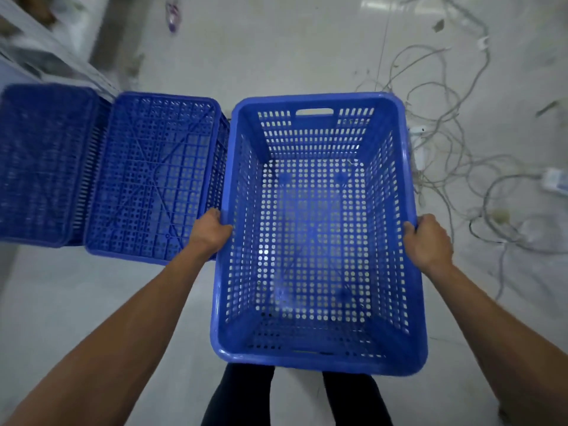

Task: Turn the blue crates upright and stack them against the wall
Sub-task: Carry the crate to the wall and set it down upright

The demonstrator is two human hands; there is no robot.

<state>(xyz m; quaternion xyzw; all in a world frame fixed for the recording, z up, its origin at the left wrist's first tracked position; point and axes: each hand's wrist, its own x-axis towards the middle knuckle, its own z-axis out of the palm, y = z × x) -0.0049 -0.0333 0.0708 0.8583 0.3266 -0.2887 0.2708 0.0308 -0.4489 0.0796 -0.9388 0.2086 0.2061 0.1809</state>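
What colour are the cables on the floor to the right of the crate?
Pale grey-white cables, clearest in the head view.

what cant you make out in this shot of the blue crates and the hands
Head view, the only one:
- Fingers of the left hand and right hand: hidden past the rim of the upright blue perforated plastic crate.
- Far-left upturned blue crate: blurred, cut by the left edge.
- Floor under the middle upturned blue crate: covered.
- Tangled pale cables: ends run off the right edge.

Bare forearms, seemingly dark trousers [242,395] below
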